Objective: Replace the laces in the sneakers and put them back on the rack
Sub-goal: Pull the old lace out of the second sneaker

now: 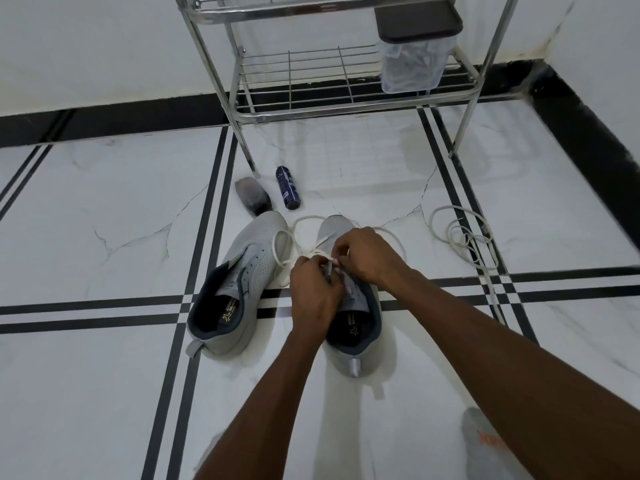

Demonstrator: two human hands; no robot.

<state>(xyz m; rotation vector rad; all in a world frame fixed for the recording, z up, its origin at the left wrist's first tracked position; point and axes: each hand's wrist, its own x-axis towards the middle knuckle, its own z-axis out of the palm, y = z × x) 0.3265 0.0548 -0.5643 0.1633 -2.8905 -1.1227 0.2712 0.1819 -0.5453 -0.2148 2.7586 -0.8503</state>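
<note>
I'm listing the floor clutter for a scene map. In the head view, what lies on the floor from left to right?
Brush → spray can → unlaced grey sneaker → sneaker being laced, both hands on it → loose white lace.

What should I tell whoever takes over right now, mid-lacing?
Left hand and right hand both pinch the white lace over the right sneaker, threading its eyelets.
Left sneaker stands beside it on the floor, no lace in its eyelets.
A second white lace lies loose on the floor to the right.
Rack stands behind; no shoes show on it.
Left to do: finish this shoe, lace the other, rack both.
</note>
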